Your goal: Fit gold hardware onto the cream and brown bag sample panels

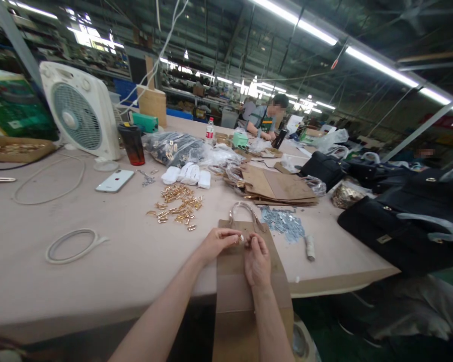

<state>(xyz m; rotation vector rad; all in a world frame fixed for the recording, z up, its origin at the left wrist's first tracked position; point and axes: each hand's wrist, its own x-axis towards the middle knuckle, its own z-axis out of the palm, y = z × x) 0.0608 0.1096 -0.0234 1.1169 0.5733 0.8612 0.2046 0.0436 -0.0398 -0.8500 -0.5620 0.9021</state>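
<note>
A long brown bag panel [232, 296] lies over the table's front edge and hangs down below it. Its handle [245, 207], wrapped in clear film, points away from me. Above the panel's upper part, my left hand [219, 242] pinches a small shiny metal piece [242, 238]; its exact kind is too small to make out. My right hand [258, 260] is close beside it, fingers curled and tips pressed together, and whatever they grip is hidden. Left of the panel lies a heap of gold-coloured metal buckles [179, 203]. Thin grey metal pieces [283, 224] are scattered to its right.
A tape roll [71, 246], phone [115, 181], dark tumbler [132, 143] and white fan [81, 110] stand or lie leftward. Stacked brown panels [275, 183] are behind the grey pieces. Black handbags [407, 226] crowd the right. A co-worker [266, 118] sits across the table.
</note>
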